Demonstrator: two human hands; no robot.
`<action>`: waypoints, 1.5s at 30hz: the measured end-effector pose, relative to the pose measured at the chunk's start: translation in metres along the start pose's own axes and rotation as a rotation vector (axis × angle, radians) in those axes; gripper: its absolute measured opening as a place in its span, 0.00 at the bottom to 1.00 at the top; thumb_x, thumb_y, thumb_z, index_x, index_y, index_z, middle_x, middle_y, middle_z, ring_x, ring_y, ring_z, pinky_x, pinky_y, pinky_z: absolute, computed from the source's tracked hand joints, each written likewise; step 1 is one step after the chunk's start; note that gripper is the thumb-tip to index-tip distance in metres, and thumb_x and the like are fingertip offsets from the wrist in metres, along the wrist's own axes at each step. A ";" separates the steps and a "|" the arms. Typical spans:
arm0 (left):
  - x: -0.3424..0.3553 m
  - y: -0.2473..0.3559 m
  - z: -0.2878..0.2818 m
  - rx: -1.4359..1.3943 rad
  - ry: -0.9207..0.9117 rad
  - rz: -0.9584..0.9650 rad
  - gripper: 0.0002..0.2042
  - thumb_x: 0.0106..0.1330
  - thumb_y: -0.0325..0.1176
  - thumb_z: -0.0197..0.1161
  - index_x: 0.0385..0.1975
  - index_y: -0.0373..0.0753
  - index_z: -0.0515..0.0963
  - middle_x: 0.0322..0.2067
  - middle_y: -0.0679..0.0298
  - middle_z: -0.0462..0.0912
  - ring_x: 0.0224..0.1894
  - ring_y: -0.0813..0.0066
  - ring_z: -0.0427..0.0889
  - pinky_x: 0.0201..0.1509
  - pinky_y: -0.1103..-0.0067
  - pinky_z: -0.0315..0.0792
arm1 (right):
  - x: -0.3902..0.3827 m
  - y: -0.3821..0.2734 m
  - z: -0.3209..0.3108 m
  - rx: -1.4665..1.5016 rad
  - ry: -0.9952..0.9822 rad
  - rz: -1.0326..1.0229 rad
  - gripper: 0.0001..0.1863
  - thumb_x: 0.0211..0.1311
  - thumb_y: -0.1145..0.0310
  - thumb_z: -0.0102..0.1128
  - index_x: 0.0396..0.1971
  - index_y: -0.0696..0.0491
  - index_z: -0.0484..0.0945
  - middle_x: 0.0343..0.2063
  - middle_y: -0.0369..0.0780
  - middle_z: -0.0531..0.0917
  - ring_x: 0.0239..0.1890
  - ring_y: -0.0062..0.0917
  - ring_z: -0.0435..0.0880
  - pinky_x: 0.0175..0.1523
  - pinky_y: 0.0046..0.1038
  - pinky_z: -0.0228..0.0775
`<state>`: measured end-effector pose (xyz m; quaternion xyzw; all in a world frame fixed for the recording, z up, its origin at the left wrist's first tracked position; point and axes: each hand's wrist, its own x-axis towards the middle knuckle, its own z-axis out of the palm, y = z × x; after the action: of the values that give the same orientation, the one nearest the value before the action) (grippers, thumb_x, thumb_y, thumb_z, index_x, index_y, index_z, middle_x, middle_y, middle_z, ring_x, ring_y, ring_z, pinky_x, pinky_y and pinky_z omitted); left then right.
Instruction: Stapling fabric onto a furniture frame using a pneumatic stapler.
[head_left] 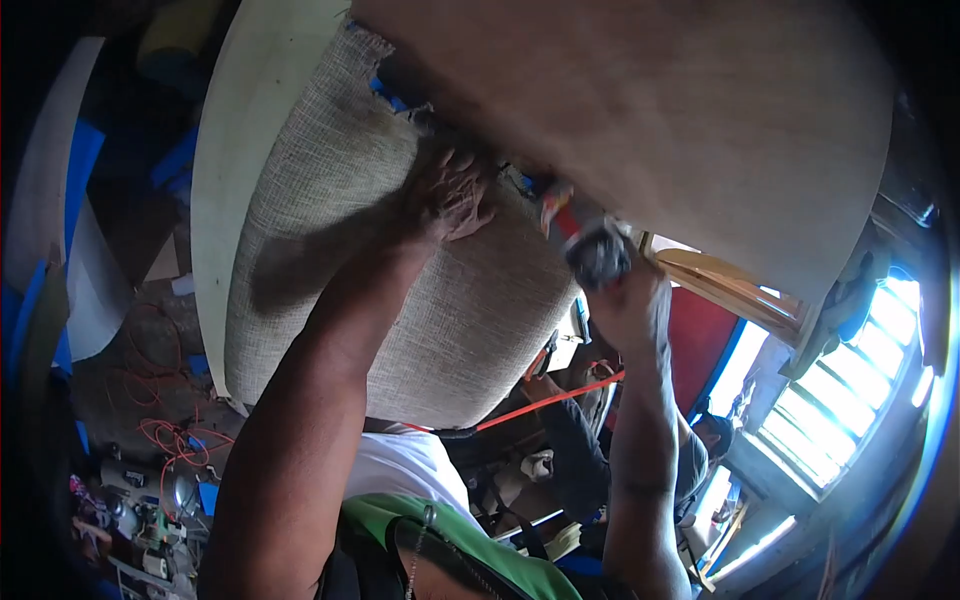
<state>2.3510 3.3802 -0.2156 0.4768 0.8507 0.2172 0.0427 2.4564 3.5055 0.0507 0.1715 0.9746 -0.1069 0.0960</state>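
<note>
**Left hand spread on woven fabric, right hand gripping a red-and-grey tool**

Far left: pale curved sheet point(95, 290), blue strip point(82, 175) along it. On the dark floor, orange cord point(170, 435) in loose loops; machine clutter point(150, 540) below, too small to sort out. Next, pale board point(225, 200) with a curved edge, just beside the beige woven fabric point(330, 250). Fabric covers a big rounded piece mid-frame; upper edge frayed, bits of blue point(390, 95) along it.

Left hand point(455, 195): palm down on fabric near that upper edge, fingers spread and slightly bent, nothing seen in the grasp. Forearm shadow falls on the fabric.

Red strap or hose point(520, 410) runs below the fabric toward the right forearm. Tool point(570, 225), red and grey, motion-blurred, exact kind unclear; front end by the fabric's upper edge, contact cannot tell. Right hand point(632, 305): fingers closed round the tool's near end. Another person point(580, 460) in dark clothing, lower right, partly hidden by the right forearm. Brown panel point(700, 120) spans the upper right, above the tool. Red panel point(695, 335) beyond the wrist; bright slatted window point(845, 385) far right.
</note>
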 end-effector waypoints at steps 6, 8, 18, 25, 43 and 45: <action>-0.001 0.000 -0.004 0.011 -0.030 -0.055 0.36 0.63 0.61 0.56 0.67 0.46 0.68 0.64 0.70 0.71 0.65 0.71 0.64 0.71 0.65 0.51 | -0.064 -0.008 0.001 0.046 -0.017 -0.045 0.34 0.38 0.69 0.72 0.54 0.51 0.80 0.33 0.48 0.87 0.34 0.42 0.88 0.39 0.39 0.81; 0.008 0.005 -0.006 -0.005 -0.039 -0.011 0.36 0.63 0.60 0.58 0.67 0.46 0.68 0.63 0.70 0.71 0.65 0.71 0.64 0.71 0.66 0.51 | -0.077 -0.001 0.004 0.055 -0.042 -0.033 0.33 0.40 0.67 0.75 0.53 0.49 0.79 0.34 0.45 0.88 0.35 0.40 0.89 0.39 0.38 0.82; 0.017 0.003 -0.016 0.016 -0.091 0.021 0.32 0.61 0.56 0.62 0.60 0.41 0.73 0.60 0.64 0.75 0.59 0.67 0.70 0.61 0.66 0.61 | -0.108 0.025 0.015 0.310 -0.144 -0.040 0.34 0.39 0.69 0.73 0.54 0.48 0.77 0.30 0.40 0.85 0.32 0.36 0.88 0.37 0.36 0.80; 0.020 0.006 -0.024 0.078 -0.048 0.152 0.26 0.65 0.52 0.59 0.57 0.41 0.76 0.56 0.67 0.77 0.58 0.68 0.71 0.61 0.69 0.62 | -0.121 0.031 0.037 0.396 -0.220 -0.122 0.29 0.45 0.69 0.64 0.54 0.47 0.77 0.26 0.36 0.83 0.28 0.31 0.85 0.32 0.34 0.79; 0.001 0.015 -0.001 -0.106 -0.205 -0.110 0.24 0.67 0.46 0.58 0.55 0.34 0.75 0.60 0.51 0.73 0.62 0.52 0.70 0.69 0.60 0.59 | -0.108 0.036 0.013 0.199 -0.274 -0.177 0.31 0.53 0.58 0.69 0.58 0.48 0.73 0.27 0.37 0.81 0.30 0.32 0.85 0.33 0.35 0.78; -0.013 0.033 0.000 0.082 -0.030 -0.134 0.27 0.69 0.48 0.55 0.60 0.33 0.72 0.63 0.51 0.71 0.66 0.52 0.68 0.72 0.60 0.57 | -0.090 0.029 0.004 0.092 -0.253 -0.182 0.28 0.55 0.58 0.69 0.56 0.48 0.75 0.28 0.37 0.81 0.31 0.31 0.85 0.34 0.34 0.78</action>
<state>2.3839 3.3842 -0.2035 0.4236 0.8880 0.1717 0.0505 2.5503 3.5028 0.0622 0.0721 0.9604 -0.1805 0.1997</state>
